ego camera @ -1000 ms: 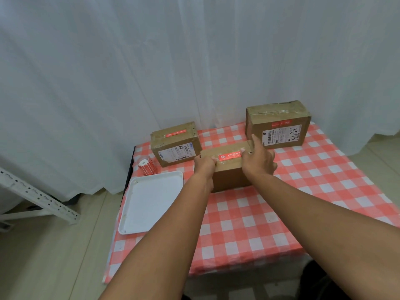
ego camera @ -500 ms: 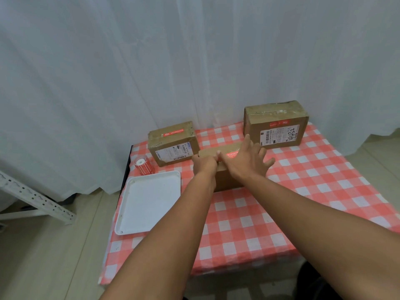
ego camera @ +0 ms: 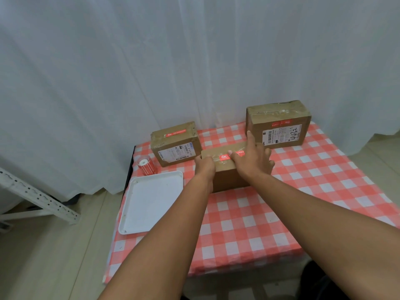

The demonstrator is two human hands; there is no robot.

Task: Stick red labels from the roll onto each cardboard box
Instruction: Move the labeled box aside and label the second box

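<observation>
Three cardboard boxes stand on the red-checked table [ego camera: 281,213]. The middle box [ego camera: 229,178] carries a red label [ego camera: 225,157] on its top. My right hand [ego camera: 253,159] lies flat on that top with straight, spread fingers, pressing over the label's right part. My left hand [ego camera: 205,164] grips the box's left end with curled fingers. The left box [ego camera: 175,144] has a red label [ego camera: 175,133] on top. The right box [ego camera: 279,124] shows a red label [ego camera: 281,123] on its front. The red label roll [ego camera: 146,165] stands at the far left.
A white tray [ego camera: 151,202] lies on the table's left side, in front of the roll. A white curtain [ego camera: 194,61] hangs right behind the boxes. A grey metal rack [ego camera: 39,200] leans on the floor to the left. The table's left edge drops off beside the tray.
My right hand slid along the middle box's top over the red label, first leftward and then back right, uncovering the label's left end. My left hand kept its hold on the box's left end.
</observation>
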